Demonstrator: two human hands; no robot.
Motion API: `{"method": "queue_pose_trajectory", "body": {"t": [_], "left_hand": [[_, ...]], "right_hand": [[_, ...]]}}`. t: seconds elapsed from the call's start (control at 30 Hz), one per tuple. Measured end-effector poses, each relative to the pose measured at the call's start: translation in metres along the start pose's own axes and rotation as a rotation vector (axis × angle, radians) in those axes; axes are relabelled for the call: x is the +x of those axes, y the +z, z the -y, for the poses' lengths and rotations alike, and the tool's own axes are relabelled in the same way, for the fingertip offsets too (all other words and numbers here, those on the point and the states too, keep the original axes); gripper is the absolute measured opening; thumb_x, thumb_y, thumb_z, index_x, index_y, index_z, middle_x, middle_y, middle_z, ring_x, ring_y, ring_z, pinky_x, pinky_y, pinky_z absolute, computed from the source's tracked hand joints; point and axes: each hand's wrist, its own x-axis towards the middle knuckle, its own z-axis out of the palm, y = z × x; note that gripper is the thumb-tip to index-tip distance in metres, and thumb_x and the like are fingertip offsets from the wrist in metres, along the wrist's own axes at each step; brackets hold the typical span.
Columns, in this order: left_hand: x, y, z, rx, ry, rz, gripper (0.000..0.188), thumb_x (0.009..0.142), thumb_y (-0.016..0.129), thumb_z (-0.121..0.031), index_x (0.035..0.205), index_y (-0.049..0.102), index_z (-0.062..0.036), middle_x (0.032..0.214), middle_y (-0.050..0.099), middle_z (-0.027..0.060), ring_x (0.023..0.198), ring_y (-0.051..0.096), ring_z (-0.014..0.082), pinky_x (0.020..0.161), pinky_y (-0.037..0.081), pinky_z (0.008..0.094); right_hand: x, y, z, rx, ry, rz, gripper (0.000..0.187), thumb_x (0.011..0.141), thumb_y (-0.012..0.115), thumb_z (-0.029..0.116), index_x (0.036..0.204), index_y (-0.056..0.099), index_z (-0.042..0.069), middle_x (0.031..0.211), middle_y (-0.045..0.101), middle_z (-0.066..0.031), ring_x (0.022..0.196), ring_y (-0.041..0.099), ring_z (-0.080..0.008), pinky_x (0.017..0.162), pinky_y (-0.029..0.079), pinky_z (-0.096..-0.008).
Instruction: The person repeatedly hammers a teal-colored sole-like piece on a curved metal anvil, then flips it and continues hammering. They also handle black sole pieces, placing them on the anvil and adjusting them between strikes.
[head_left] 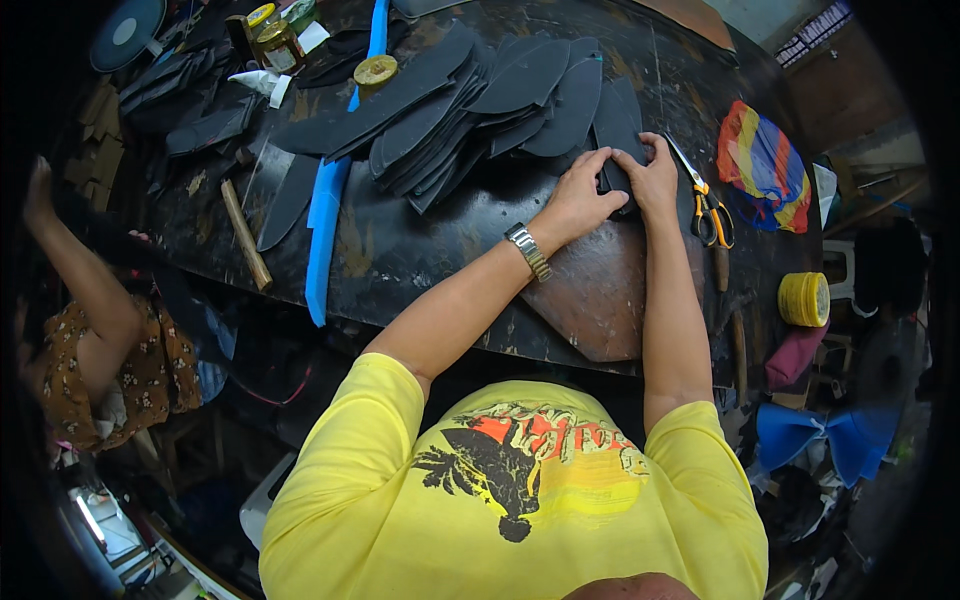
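Both hands are together on the dark table, on a small stack of black cut-out pieces (pixel 618 112) resembling shoe parts. My left hand (pixel 582 200), below a metal wristwatch, grips the stack's left side with its thumb near the close end. My right hand (pixel 655 182) is closed along the right side of the same stack, its fingertips almost meeting the left ones. The fingers partly hide the pieces. Left of my hands lies a large fanned heap of similar black pieces (pixel 430 130). Orange-handled scissors (pixel 708 205) lie just right of my right hand, blades pointing away.
A brown board (pixel 595 290) lies under my wrists. Blue strip (pixel 325 230), wooden stick (pixel 245 235) and tape roll (pixel 375 72) are at left. A striped bag (pixel 765 165) and yellow roll (pixel 804 299) are at right. Another person's arm (pixel 95 300) shows far left.
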Motion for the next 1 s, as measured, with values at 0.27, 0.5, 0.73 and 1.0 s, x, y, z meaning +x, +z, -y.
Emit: {"method": "queue_pose_trajectory", "body": {"t": [0.27, 0.5, 0.73, 1.0], "left_hand": [[0.003, -0.008, -0.008, -0.505, -0.212, 0.084, 0.082, 0.084, 0.076, -0.009, 0.154, 0.035, 0.0044, 0.143, 0.051, 0.0287, 0.127, 0.055, 0.0249, 0.106, 0.044, 0.0325], [0.011, -0.005, 0.000, -0.563, -0.287, 0.085, 0.090, 0.088, 0.073, -0.006, 0.157, 0.017, 0.0114, 0.139, 0.053, 0.0304, 0.128, 0.054, 0.0227, 0.108, 0.041, 0.0315], [0.006, -0.007, -0.014, -0.733, -0.287, 0.067, 0.092, 0.089, 0.074, -0.008, 0.157, 0.016, 0.0100, 0.149, 0.041, 0.0362, 0.131, 0.052, 0.0234, 0.112, 0.037, 0.0333], [0.007, -0.006, -0.009, -0.721, -0.293, 0.043, 0.089, 0.089, 0.073, -0.007, 0.158, 0.018, 0.0082, 0.147, 0.044, 0.0331, 0.124, 0.057, 0.0213, 0.108, 0.041, 0.0315]], "right_hand": [[-0.011, 0.009, 0.004, -0.104, -0.153, -0.142, 0.054, 0.080, 0.080, 0.031, 0.125, 0.062, 0.007, 0.118, 0.068, -0.0232, 0.112, 0.065, -0.0385, 0.095, 0.050, -0.0443], [-0.002, 0.001, -0.003, 0.226, -0.015, 0.021, 0.052, 0.078, 0.082, 0.026, 0.124, 0.064, 0.007, 0.123, 0.068, -0.0197, 0.116, 0.064, -0.0340, 0.097, 0.049, -0.0407], [-0.007, 0.000, -0.001, 0.055, -0.046, -0.011, 0.064, 0.074, 0.084, 0.033, 0.130, 0.062, 0.010, 0.124, 0.067, -0.0222, 0.115, 0.064, -0.0375, 0.098, 0.049, -0.0428], [-0.003, -0.002, -0.004, 0.259, 0.002, 0.082, 0.067, 0.074, 0.084, 0.033, 0.133, 0.061, 0.014, 0.113, 0.070, -0.0192, 0.103, 0.068, -0.0282, 0.089, 0.052, -0.0372]]}}
